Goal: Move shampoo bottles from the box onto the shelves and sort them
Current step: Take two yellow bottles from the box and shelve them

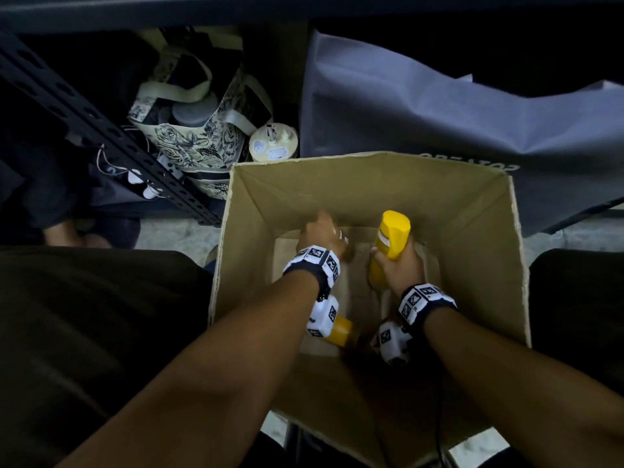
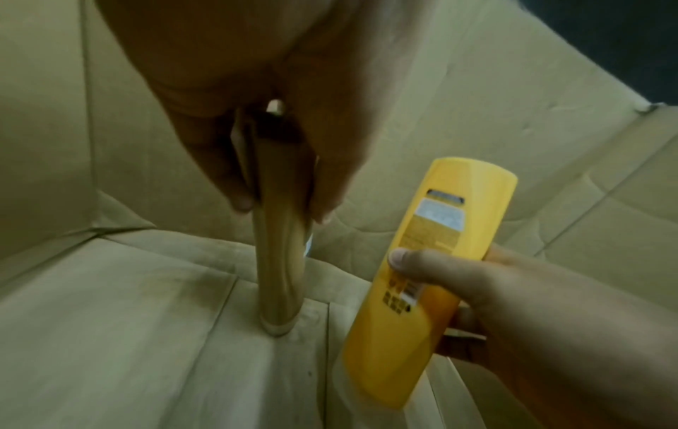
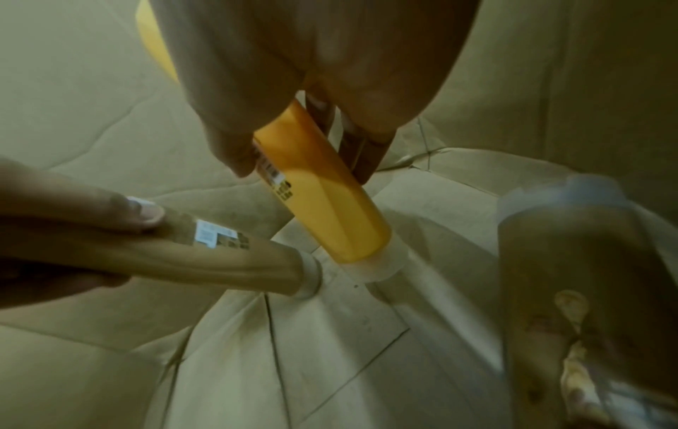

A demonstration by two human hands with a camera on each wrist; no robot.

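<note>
Both hands are down inside the open cardboard box (image 1: pixel 483 211). My right hand (image 1: pixel 400 265) grips a yellow shampoo bottle (image 1: pixel 390 238), cap end down near the box floor (image 3: pixel 330 333). My left hand (image 1: pixel 320 234) holds a tan bottle (image 2: pixel 280 261) whose clear cap touches the floor. In the right wrist view the yellow bottle (image 3: pixel 322 191) and the tan bottle (image 3: pixel 220 255) nearly meet at their caps. Another yellow bottle (image 1: pixel 339 331) lies in the box under my left wrist. A brown bottle (image 3: pixel 579 275) stands at the right of the right wrist view.
A patterned tote bag (image 1: pixel 192 143) with a grey bottle inside and a round white container (image 1: pixel 273 143) sit left of the box. A black perforated shelf upright (image 1: pixel 101 130) slants at far left. Grey fabric (image 1: pixel 439 106) lies behind the box.
</note>
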